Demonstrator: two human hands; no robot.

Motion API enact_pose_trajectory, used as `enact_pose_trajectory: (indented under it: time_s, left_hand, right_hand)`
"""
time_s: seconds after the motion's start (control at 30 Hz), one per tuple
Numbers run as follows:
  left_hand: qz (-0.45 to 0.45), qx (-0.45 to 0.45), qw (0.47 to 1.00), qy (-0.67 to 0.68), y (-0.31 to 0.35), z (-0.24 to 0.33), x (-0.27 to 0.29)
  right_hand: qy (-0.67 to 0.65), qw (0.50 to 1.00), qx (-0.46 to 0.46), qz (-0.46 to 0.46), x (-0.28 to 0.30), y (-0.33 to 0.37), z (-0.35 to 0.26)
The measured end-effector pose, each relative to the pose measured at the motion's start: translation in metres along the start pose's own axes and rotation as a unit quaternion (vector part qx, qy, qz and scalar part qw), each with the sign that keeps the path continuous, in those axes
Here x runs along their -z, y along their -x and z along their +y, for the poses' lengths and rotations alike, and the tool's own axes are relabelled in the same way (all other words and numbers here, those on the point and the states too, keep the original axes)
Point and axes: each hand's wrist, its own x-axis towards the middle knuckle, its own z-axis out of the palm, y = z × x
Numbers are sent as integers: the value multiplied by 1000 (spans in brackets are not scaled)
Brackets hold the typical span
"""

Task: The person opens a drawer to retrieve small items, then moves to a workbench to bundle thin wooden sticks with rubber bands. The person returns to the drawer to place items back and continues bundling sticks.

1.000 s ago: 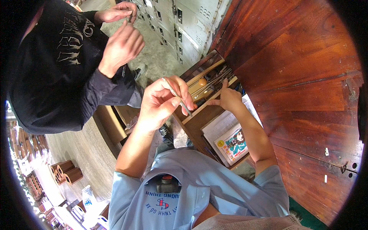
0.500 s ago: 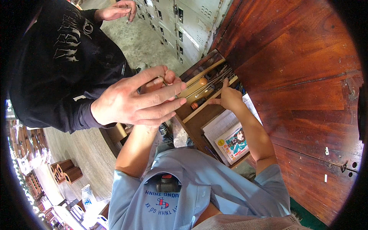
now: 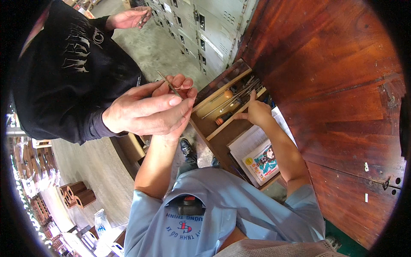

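Note:
My left hand (image 3: 186, 85) is raised in front of me with its fingers curled at a thin metal rod (image 3: 168, 83). The rod stands out at a slant past the fingertips. A co-worker's hand (image 3: 143, 112), coming from the left, overlaps my palm and touches my fingers, hiding much of my grip. Over an open wooden drawer (image 3: 201, 128), my right hand (image 3: 258, 112) rests on the light wooden divider (image 3: 226, 123). Its thumb and index finger are spread, and the other fingers are mostly hidden. Thin rods (image 3: 244, 92) and a tool with an orange handle end (image 3: 219, 121) lie beside it.
Papers and a colourful booklet (image 3: 263, 165) fill the drawer's near compartment. A reddish wooden panel (image 3: 342, 107) borders it on the right; grey metal lockers (image 3: 214, 30) stand beyond. The co-worker's other hand (image 3: 128, 18) holds a small thin piece. Brown wooden blocks (image 3: 79, 194) sit at left.
The co-worker's hand has drawn its fingers in and turned beside my left hand. The metal rod now shows plainly above our fingers. My right hand has stayed on the divider.

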Motion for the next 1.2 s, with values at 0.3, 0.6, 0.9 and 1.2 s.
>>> enact_pose_trajectory:
  time_s: [0.3,0.6,0.9,1.2]
  left_hand:
    - [-35,-5,999,37,-9,5,3]
    - [-50,-37,998,14,-6,-9,-19]
    - [-83,-114,986,91,-6,17,-33]
    - [-103,-172,976,90,-10,54,-35]
  right_hand:
    - [-10,1000,14,15,-7,-2,8]
    - [-25,999,13,40,-7,2,6]
    - [-10,1000,7,14,-1,4,0]
    - [-11,1000,-11,8,1,5,-1]
